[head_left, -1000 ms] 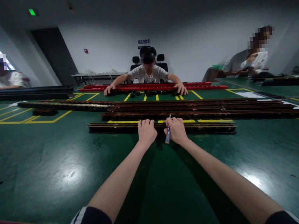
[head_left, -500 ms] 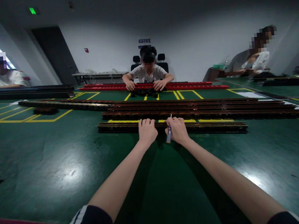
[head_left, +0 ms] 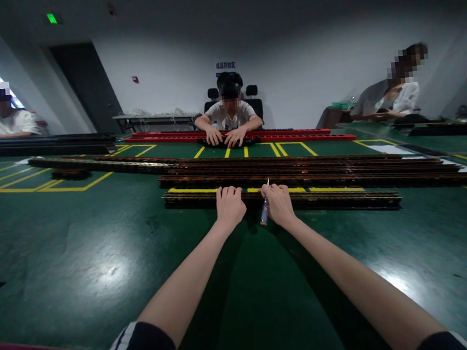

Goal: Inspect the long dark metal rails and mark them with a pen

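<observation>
A bundle of long dark strips lies crosswise on the green table in front of me. My left hand is wrapped over it left of the middle, fingertips on its far side. Just to the right, my right hand is closed on a screwdriver with a clear purplish handle, its thin tip pointing away from me. That hand also rests on the bundle; whether its fingers grip the strips I cannot tell. Beyond the bundle lies a wider stack of reddish-brown strips.
Across the table, a person's hands touch a dark part beside red rails. More dark strips lie at the far left. Yellow tape lines mark the table. Other people sit at the far left and right.
The near bundle has shifted to the right under my hands, which have stayed in place. The hands of the person opposite have come closer together.
</observation>
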`<state>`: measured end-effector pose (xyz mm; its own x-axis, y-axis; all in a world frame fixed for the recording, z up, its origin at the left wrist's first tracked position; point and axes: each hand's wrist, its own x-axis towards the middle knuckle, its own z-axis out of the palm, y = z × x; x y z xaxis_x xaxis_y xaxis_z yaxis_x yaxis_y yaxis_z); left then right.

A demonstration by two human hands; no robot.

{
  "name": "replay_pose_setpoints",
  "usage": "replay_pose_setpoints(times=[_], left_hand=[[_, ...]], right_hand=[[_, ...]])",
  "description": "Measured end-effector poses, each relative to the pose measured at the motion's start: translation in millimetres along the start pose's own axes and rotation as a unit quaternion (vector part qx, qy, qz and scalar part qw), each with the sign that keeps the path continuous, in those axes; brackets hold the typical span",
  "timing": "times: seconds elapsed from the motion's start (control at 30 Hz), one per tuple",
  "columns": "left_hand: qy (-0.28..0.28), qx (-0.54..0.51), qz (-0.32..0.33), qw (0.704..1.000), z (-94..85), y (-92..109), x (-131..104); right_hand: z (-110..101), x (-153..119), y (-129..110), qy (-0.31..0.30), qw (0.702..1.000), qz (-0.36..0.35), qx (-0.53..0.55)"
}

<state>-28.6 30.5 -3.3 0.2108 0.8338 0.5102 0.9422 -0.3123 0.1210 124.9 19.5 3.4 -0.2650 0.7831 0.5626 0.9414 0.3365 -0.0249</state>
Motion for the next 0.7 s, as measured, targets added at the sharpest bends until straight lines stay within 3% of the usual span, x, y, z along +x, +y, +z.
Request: replay_pose_setpoints(times=[0.17, 0.7], left_hand=[[0.005, 0.002, -0.003, 1.0, -1.0, 0.6, -0.4], [-0.002, -0.003, 0.001, 1.0, -1.8, -0.1, 0.4]], right_hand=[[-0.8, -0.2, -1.8, 0.001, 1.0, -0.017, 0.004], [-0.1, -0.1, -0.9, -0.005, 1.0, 0.018, 0.002]])
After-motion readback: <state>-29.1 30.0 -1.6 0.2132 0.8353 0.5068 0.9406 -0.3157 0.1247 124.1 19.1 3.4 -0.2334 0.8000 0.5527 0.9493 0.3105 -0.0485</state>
